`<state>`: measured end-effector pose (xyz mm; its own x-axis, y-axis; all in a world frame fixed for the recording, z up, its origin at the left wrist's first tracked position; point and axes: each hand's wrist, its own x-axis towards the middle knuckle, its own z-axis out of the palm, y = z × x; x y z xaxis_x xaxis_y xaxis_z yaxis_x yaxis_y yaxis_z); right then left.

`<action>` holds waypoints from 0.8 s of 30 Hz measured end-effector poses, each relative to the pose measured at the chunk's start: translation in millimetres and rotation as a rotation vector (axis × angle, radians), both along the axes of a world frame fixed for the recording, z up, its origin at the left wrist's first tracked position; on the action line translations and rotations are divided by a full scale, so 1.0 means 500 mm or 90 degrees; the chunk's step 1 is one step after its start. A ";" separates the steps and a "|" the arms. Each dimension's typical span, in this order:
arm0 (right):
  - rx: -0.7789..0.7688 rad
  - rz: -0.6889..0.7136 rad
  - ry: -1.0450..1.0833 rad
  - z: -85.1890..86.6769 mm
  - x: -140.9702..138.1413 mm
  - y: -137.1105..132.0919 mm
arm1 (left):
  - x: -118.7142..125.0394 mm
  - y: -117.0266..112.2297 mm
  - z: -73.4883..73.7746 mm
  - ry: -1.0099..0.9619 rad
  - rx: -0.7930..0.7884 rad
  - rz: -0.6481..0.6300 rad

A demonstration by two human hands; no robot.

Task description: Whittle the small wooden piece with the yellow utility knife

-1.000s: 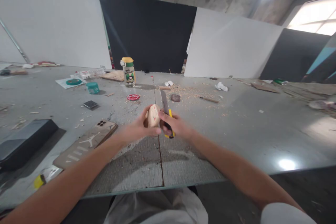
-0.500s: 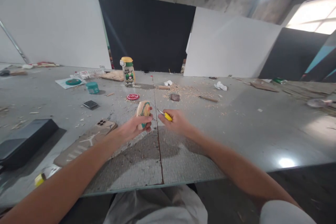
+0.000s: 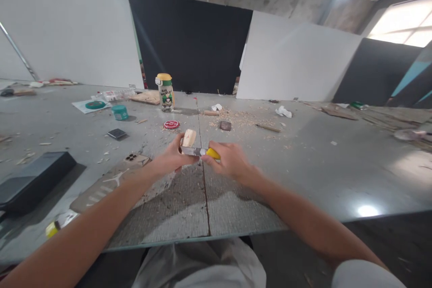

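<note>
My left hand [image 3: 173,158] is closed around a small pale wooden piece [image 3: 190,137], whose bare upper end sticks out above the fingers. In my right hand [image 3: 232,159] is a knife [image 3: 213,153] with a yellow handle, gripped by closed fingers. The knife's blade points left and lies across the wooden piece, near my left thumb. Fingers cover the lower part of the wood. Both hands are held above the near middle of the grey table [image 3: 303,162].
Wood shavings [image 3: 241,119] are scattered around a brown block [image 3: 225,125] and a thin stick [image 3: 268,128]. Further left are a yellow-lidded bottle [image 3: 165,93], a red round lid [image 3: 171,124] and a teal jar [image 3: 119,112]. A black case [image 3: 37,180] lies left of my left forearm.
The wooden piece has been turned in my left hand, so its painted face no longer shows and a bare side does. My right hand has brought the knife blade onto the wood.
</note>
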<state>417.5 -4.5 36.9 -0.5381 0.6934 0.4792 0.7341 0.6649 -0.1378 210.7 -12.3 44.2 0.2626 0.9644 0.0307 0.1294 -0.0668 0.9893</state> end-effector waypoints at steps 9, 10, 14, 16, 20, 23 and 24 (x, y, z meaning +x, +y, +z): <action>0.132 -0.088 -0.021 0.007 -0.002 0.003 | 0.003 0.004 0.001 0.053 -0.035 0.030; 0.145 -0.095 -0.018 0.008 -0.004 0.004 | 0.003 0.006 -0.001 0.048 -0.036 0.029; 0.144 -0.117 0.000 0.023 0.012 0.024 | -0.003 0.012 -0.017 0.036 -0.051 0.004; 0.134 -0.185 0.044 0.036 0.046 0.049 | -0.011 0.013 -0.025 0.037 -0.061 -0.020; 0.131 -0.341 0.124 0.049 0.116 0.104 | -0.023 0.011 -0.026 0.032 -0.053 -0.023; 0.038 -0.239 0.117 0.035 0.110 0.105 | -0.020 0.013 -0.016 0.051 -0.045 0.021; 0.007 -0.182 0.109 0.028 0.095 0.095 | -0.018 0.013 -0.012 0.063 -0.041 0.037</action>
